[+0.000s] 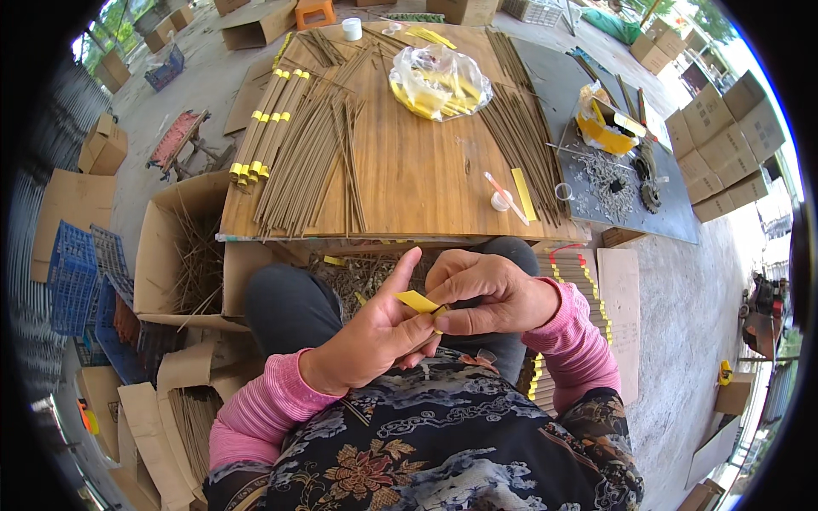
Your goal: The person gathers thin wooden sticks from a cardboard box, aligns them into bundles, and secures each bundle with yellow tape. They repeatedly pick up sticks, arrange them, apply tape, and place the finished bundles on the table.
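A small yellow paper strip (416,301) is between my hands, above my lap. My left hand (379,341) holds it with the thumb pressed down and one finger stretched upward. At the strip's right end, my right hand (494,294) pinches with thumb and forefinger. A small dark end shows at that pinch, perhaps of a thin stick, but most of it is hidden by the fingers. Beyond my hands, on the wooden table (409,179), lie another yellow strip (523,194) and a small white pot (501,200) with a brush-like stick (507,196) across it.
Thin brown sticks (298,162) cover the table's left side, beside yellow-banded bundles (264,128). A plastic bag of yellow strips (439,83) sits at the back. On the dark board (613,128) lie a yellow box (607,128) and small clear pieces (609,183). A cardboard box (183,251) stands left.
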Demonstrator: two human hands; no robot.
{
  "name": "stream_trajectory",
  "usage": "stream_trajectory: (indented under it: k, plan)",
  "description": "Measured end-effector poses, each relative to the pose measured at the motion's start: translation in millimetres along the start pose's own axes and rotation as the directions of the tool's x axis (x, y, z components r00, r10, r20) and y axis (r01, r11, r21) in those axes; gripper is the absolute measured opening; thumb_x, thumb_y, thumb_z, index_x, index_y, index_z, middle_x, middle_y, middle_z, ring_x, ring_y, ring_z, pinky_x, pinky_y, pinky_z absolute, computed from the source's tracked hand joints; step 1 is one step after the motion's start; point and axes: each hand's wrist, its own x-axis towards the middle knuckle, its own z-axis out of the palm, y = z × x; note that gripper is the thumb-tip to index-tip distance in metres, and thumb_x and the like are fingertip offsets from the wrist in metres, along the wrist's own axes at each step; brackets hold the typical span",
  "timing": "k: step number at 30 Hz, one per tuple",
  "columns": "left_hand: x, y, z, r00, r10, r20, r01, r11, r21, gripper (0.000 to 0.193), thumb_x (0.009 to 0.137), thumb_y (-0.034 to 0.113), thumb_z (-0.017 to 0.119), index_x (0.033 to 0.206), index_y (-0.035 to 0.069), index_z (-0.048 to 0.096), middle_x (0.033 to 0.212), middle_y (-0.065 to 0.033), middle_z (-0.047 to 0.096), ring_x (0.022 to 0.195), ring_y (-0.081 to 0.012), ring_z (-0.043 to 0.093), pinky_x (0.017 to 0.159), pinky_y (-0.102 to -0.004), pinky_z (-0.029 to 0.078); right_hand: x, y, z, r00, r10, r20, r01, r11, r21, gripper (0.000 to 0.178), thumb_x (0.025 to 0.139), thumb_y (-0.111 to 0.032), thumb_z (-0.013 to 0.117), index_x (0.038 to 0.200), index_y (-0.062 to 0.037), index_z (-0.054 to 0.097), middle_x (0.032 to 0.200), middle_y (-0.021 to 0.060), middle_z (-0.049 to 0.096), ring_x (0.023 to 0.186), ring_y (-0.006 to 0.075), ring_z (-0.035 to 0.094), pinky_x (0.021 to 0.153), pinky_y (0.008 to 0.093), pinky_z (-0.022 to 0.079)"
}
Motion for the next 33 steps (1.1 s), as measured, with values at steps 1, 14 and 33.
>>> stream_trajectory:
  k: [1, 14, 33]
  plan:
    - [-1, 0, -1, 1.0, -0.007, 0.016, 0.007, 1.0, -0.002, 0.075, 0.092, 0.016, 0.045, 0.138, 0.012, -0.014, 0.075, -0.006, 0.05, 0.059, -0.0071, 0.045, 0.052, -0.0182, 0.04, 0, -2, -1, 1.0, -0.003, 0.005, 0.003, 1.0, -0.015, 0.019, 0.078, -0.01, 0.065, 0.092, 0.0017, 0.062, 0.082, 0.0096, 0.057, 0.078, 0.0202, 0.053, 0.07, 0.0302, 0.043]
    - [0, 1, -5, 0.991, -0.065, 0.121, 0.097, 0.956, -0.277, 0.059, 0.095, 0.017, 0.034, 0.14, 0.019, -0.003, 0.086, -0.0102, 0.052, 0.065, -0.0112, 0.048, 0.053, -0.0197, 0.039, 9, -9, -4, 0.964, -0.253, 0.078, 0.262, 0.955, -0.138, 0.016, 0.075, -0.008, 0.068, 0.09, -0.0047, 0.066, 0.079, 0.0025, 0.051, 0.077, 0.0197, 0.05, 0.07, 0.0326, 0.04]
    - [-1, 28, 1, 0.928, 0.325, -0.181, -0.239, 0.894, 0.378, 0.064, 0.088, 0.022, 0.053, 0.135, 0.002, 0.014, 0.082, -0.0056, 0.056, 0.067, -0.0068, 0.05, 0.054, -0.017, 0.04, -8, -12, 1, 0.873, 0.07, -0.483, -0.085, 0.996, -0.011, 0.071, 0.057, -0.058, 0.073, 0.094, -0.0015, 0.054, 0.094, 0.008, 0.052, 0.088, 0.0164, 0.05, 0.079, 0.0288, 0.039]
